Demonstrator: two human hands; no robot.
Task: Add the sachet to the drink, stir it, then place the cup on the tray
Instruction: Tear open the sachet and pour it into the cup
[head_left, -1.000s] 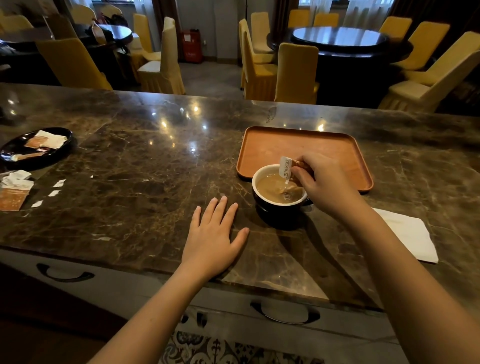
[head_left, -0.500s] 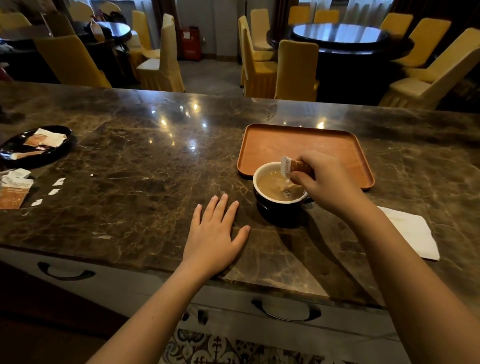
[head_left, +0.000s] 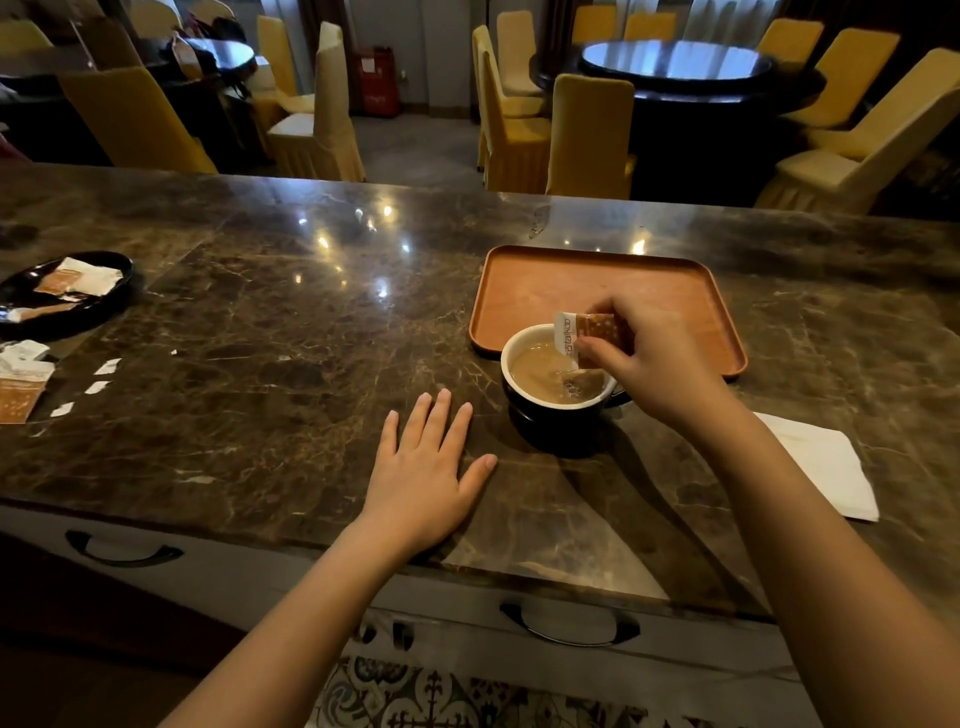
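right hand (head_left: 654, 364): pinching the sachet (head_left: 587, 335) between thumb and fingers, right over the cup's far right rim, sachet tipped with its white end hanging over the drink
left hand (head_left: 423, 478): just lying flat on the counter (head_left: 260, 364), palm down, fingers spread loose, holding nothing, a bit left and in front of the cup
cup (head_left: 556, 415): dark outside, white inside, sitting on the counter right against the tray's near edge, not on it
drink (head_left: 540, 371): milky brown, fills most of the cup, looks like a darker patch near the right side under the sachet, can't tell what it is
tray (head_left: 545, 291): orange-brown, rounded corners, behind the cup, hand partly covers its near right part
napkin (head_left: 826, 462): white, folded, on the counter to the right, partly under the right forearm
dish (head_left: 67, 312): black one way off to the left with a few packets in it
scraps (head_left: 23, 384): torn packets and little white bits on the counter just in front of the dish
background: yellow-covered chairs (head_left: 587, 135) around dark round tables past the counter
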